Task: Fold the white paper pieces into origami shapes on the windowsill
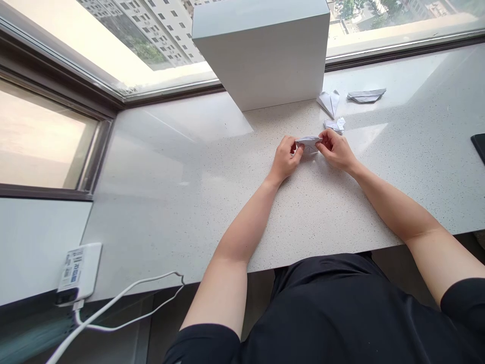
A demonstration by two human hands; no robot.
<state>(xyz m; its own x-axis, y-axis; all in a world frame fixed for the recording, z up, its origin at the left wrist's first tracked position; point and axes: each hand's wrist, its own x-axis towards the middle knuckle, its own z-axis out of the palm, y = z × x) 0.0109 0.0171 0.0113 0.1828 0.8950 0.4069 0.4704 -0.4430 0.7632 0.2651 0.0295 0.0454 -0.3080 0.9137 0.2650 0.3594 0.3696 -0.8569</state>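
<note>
A small piece of folded white paper (309, 143) is held between my two hands above the speckled countertop (212, 202). Its left end is pinched by my left hand (287, 157), thumb in front. My right hand (336, 150) grips the right end between thumb and fingers. Just beyond the right hand lies a small folded paper figure (335, 125), partly hidden by it. Farther back rest a pointed folded paper shape (329, 103) and a folded paper boat (367, 95).
A large white box (265, 65) stands against the window behind the paper. At the lower left a white power bank (81, 270) with a white cable (125, 293) sits by the counter edge. A dark flat object (479, 145) shows at the right edge.
</note>
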